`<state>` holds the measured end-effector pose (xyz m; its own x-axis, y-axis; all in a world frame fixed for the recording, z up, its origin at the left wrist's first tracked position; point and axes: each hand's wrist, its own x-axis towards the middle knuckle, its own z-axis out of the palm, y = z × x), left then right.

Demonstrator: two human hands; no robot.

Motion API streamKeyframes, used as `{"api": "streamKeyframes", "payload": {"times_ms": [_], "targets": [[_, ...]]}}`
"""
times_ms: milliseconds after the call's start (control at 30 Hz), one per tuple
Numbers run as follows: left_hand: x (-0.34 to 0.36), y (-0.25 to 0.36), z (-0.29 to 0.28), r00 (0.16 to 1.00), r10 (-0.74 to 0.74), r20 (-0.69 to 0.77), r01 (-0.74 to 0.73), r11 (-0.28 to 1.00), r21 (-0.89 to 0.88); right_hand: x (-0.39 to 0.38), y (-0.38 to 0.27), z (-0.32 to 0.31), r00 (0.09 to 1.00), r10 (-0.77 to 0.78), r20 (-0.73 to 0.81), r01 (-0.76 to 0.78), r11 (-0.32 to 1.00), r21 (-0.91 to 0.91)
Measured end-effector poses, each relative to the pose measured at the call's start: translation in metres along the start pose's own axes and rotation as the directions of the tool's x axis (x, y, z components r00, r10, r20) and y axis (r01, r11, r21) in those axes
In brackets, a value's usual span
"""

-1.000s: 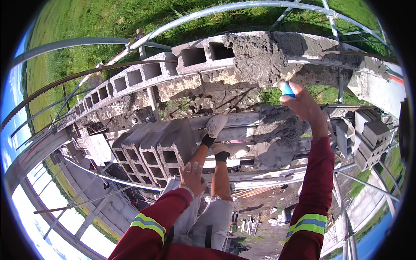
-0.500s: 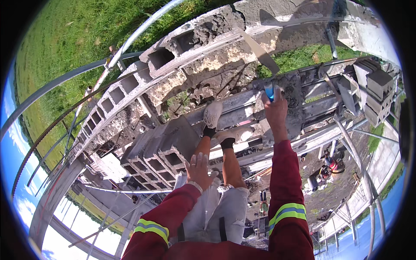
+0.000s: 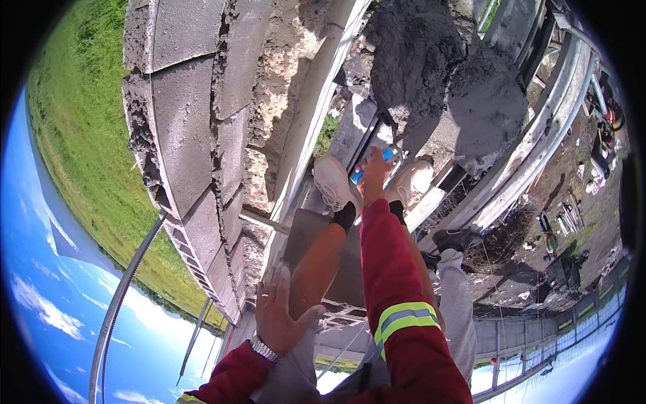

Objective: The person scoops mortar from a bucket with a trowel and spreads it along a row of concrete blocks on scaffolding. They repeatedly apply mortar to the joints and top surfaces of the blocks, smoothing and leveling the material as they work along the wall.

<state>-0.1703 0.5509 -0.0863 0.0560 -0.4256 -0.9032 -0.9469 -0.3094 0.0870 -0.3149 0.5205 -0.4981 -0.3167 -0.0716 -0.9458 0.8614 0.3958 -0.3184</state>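
Observation:
My right hand (image 3: pixel 371 168) grips a blue trowel handle (image 3: pixel 387 153) just above the planks between my white shoes (image 3: pixel 334 188); the blade is hard to make out. Just beyond lies a heap of wet grey mortar (image 3: pixel 420 67). My left hand (image 3: pixel 276 310) has its fingers stretched out, with nothing held, beside my left leg. A concrete block wall (image 3: pixel 182 135) runs along the left, with mortar in its open joints. Dark grey blocks (image 3: pixel 303 229) lie behind my legs.
Steel bars (image 3: pixel 121 296) stick up at the lower left. A metal rail (image 3: pixel 538 151) curves along the platform's right edge above dirt ground with scattered tools (image 3: pixel 568 222). Another person's dark shoe (image 3: pixel 456 239) and grey trouser leg (image 3: pixel 454 303) are at the right. Grass (image 3: pixel 67 101) lies beyond the wall.
The view has swung round, so the block wall now runs upright along the left. My right hand has moved with the trowel from the wall down between my shoes.

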Motion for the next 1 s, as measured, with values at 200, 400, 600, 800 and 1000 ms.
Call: {"api": "streamKeyframes", "payload": {"times_ms": [200,400,600,800,1000], "targets": [[0.004,0.014,0.001,0.998,0.065,-0.018,-0.062,0.990,0.126,0.040,-0.103,0.064,0.932,0.022,0.361,-0.017,1.000,-0.016],[-0.008,0.011,0.013,0.998,0.025,-0.055,-0.023,0.999,0.038,0.019,-0.203,-0.006,0.896,0.094,0.433,0.070,0.935,-0.348],[-0.029,-0.010,0.035,0.998,-0.024,-0.060,0.015,0.988,-0.151,-0.106,-0.294,-0.051,0.926,0.101,0.364,0.187,0.715,-0.674],[-0.040,-0.030,0.048,0.986,-0.165,0.011,0.159,0.932,-0.326,-0.328,-0.363,-0.006,0.890,0.229,0.393,0.293,0.372,-0.881],[-0.046,-0.043,0.058,0.976,-0.218,-0.001,0.194,0.873,-0.448,-0.483,-0.334,0.146,0.782,0.435,0.446,0.557,-0.168,-0.813]]}}
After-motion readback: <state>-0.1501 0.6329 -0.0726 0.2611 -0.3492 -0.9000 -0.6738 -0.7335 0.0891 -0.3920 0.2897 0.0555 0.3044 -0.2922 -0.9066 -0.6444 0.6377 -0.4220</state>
